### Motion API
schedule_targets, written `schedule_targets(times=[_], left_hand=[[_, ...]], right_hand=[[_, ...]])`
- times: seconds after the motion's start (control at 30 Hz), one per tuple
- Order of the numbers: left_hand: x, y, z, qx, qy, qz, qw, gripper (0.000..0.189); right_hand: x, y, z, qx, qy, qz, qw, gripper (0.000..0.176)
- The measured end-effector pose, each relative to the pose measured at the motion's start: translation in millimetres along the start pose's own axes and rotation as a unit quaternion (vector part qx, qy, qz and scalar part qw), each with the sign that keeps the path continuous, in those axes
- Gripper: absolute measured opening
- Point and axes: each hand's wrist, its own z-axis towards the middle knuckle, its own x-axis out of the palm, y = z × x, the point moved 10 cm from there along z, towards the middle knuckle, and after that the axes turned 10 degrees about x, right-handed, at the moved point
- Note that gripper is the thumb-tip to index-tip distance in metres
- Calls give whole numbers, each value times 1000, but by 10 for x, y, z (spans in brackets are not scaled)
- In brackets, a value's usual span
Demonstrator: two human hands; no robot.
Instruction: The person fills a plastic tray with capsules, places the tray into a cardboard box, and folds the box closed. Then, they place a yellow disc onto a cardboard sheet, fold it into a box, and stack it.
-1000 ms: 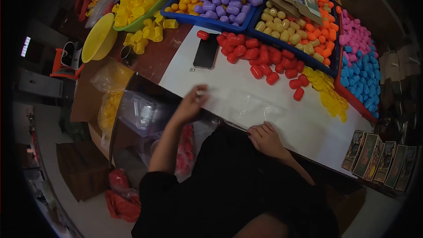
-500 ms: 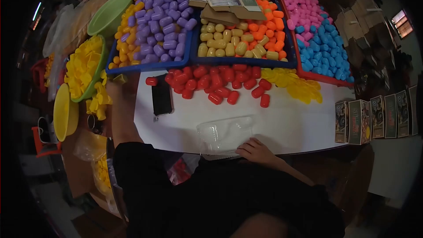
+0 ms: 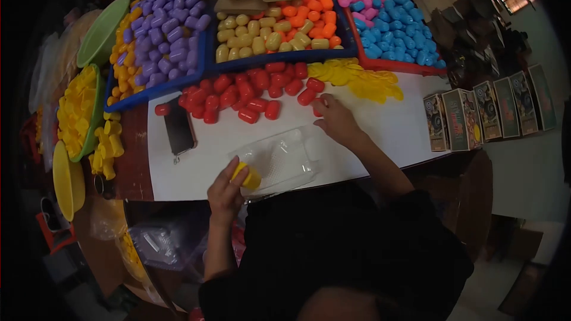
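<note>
My left hand [image 3: 224, 193] is closed round a small yellow plastic piece [image 3: 250, 177], held over the left side of a clear plastic tray [image 3: 276, 157]. The tray lies open on the white tabletop near its front edge. My right hand [image 3: 338, 120] has its fingers on a red capsule [image 3: 318, 107] at the right end of the pile. Those fingers partly cover that capsule. Several more red capsules [image 3: 247, 92] lie loose beyond the tray. Flat yellow pieces [image 3: 360, 80] are spread to the right of them.
Behind stand blue trays [image 3: 208, 70] of purple, yellow, tan and orange capsules, and a red tray [image 3: 404, 69] of pink and blue ones. A phone [image 3: 179, 128] lies at left beside green bowls [image 3: 95, 113] and yellow cups [image 3: 106, 148]. Printed boxes [image 3: 461, 120] line the right.
My left hand has come from the left side to the tray with a yellow piece. The right hand has left the tray and reached forward to the red capsules. The view has shifted.
</note>
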Motion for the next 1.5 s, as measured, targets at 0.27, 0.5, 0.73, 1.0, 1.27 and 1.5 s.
schedule_targets(times=[0.27, 0.5, 0.73, 1.0, 1.27, 1.5], left_hand=[[249, -226, -484, -91, 6, -71, 993, 34], [549, -293, -529, -72, -76, -77, 991, 29], [666, -96, -631, -254, -79, -164, 950, 21], [637, -35, -705, -241, -55, -86, 965, 16], [607, 17, -817, -267, -29, 1, 963, 10], [540, 91, -900, -260, -114, -47, 958, 10]], right_hand=[[-386, -190, -26, -20, -129, 137, 982, 26], [-1606, -1210, 374, 138, -317, 154, 926, 27], [-1927, -2412, 1268, 251, -243, 23, 937, 35], [-1491, -2474, 2427, 215, -64, -303, 926, 24], [-1299, -2732, 2635, 158, -69, -213, 962, 32], [-1313, -2219, 2641, 167, 32, 138, 976, 42]])
